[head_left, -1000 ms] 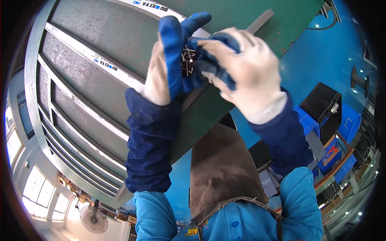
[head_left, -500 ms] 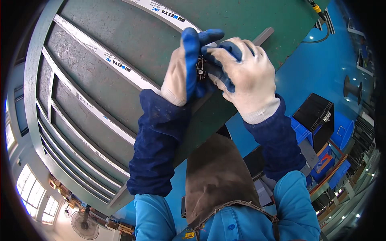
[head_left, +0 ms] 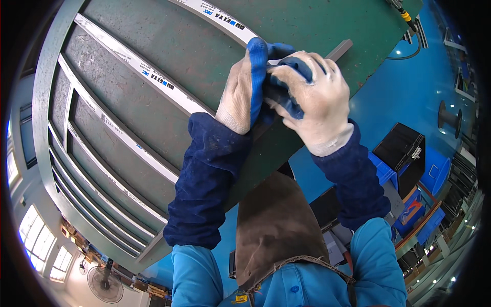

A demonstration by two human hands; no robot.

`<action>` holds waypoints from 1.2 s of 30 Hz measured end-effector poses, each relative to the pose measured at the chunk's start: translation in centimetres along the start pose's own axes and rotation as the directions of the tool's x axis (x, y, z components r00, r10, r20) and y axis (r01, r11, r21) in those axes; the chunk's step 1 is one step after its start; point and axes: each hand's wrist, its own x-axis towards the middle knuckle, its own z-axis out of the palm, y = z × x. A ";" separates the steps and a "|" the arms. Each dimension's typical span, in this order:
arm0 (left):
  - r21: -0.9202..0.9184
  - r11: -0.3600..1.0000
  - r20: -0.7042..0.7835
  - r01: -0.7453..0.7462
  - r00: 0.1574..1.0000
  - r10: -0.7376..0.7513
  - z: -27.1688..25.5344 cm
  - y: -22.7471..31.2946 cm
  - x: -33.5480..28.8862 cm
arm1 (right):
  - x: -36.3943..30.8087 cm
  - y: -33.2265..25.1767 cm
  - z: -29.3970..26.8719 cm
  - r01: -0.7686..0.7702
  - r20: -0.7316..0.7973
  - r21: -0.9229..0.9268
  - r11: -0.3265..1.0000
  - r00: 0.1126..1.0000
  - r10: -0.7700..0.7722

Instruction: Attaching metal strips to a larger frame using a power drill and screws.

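My left hand, in a white work glove with blue coated palm, is cupped on edge over the metal frame. A handful of small screws showed in its palm half a second ago; both gloves hide them now. My right hand, gloved alike, closes in against the left palm with its fingers curled. What its fingertips pinch, if anything, is hidden. Under both hands runs a grey metal bar of the frame, whose end sticks out beyond my right hand.
The frame of grey square tubes lies across a green worktable to the left. A yellow-and-black tool with a hose sits at the far right table edge. Black crate and blue bins stand on the right; a fan is at lower left.
My left hand has shifted slightly right, closer to my right hand. The screws that showed between the hands are now covered. The view has shifted slightly over the frame.
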 end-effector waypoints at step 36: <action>0.927 -0.009 0.364 -0.375 0.892 0.267 -3.8 -1.5 1.6 | -6.2 5.0 3.0 -0.132 -0.075 0.169 0.977 0.986 0.146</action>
